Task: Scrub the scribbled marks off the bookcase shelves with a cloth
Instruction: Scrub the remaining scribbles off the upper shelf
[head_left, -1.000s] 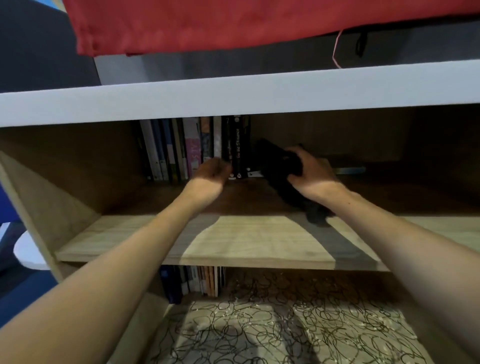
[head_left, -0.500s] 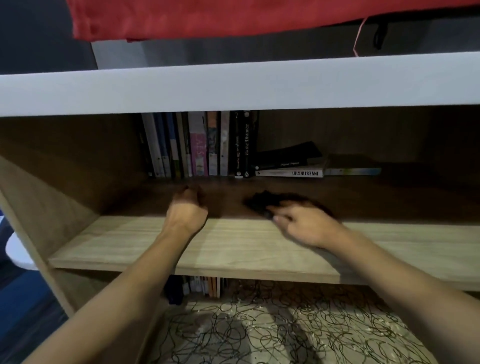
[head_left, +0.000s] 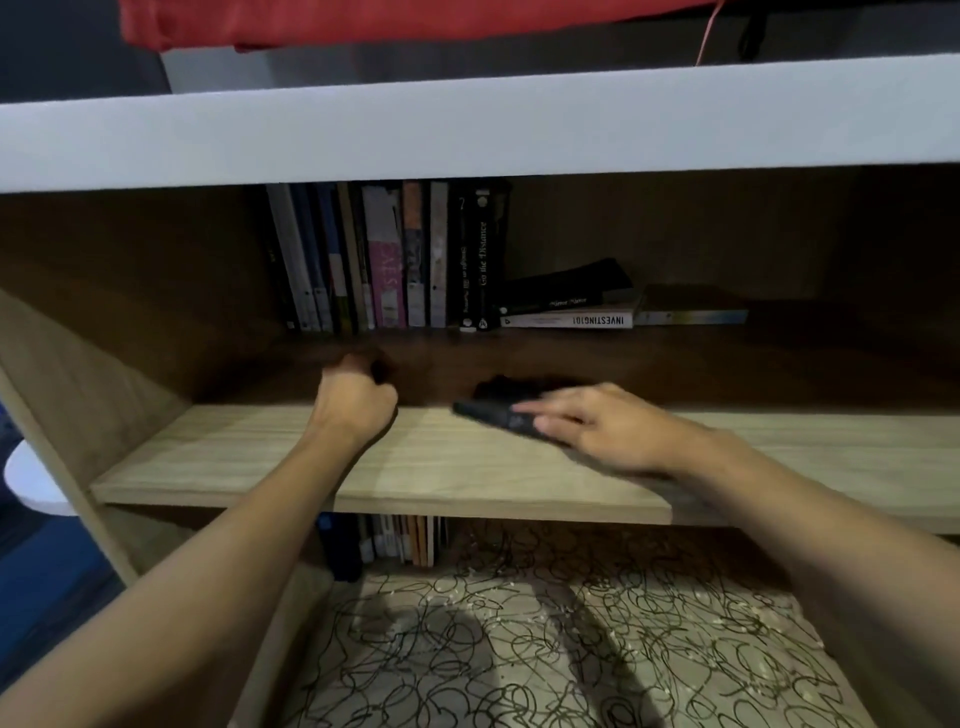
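Observation:
A dark cloth (head_left: 498, 410) lies on the middle wooden shelf (head_left: 249, 457) of the bookcase. My right hand (head_left: 597, 431) presses flat on the cloth with straight fingers. My left hand (head_left: 358, 402) is curled into a fist and rests on the same shelf to the left, holding nothing that I can see. The lower shelf (head_left: 571, 649) is covered in black scribbled marks. The middle shelf's lit front part shows no scribbles.
Upright books (head_left: 384, 260) stand at the back of the middle shelf, with flat-lying books (head_left: 571, 312) to their right. A white shelf board (head_left: 467, 130) runs overhead, red fabric (head_left: 363, 21) above it. More books (head_left: 400, 540) stand on the lower shelf.
My right hand brought the cloth down from in front of the books and now presses it flat on the shelf. My left hand dropped from the books to the shelf.

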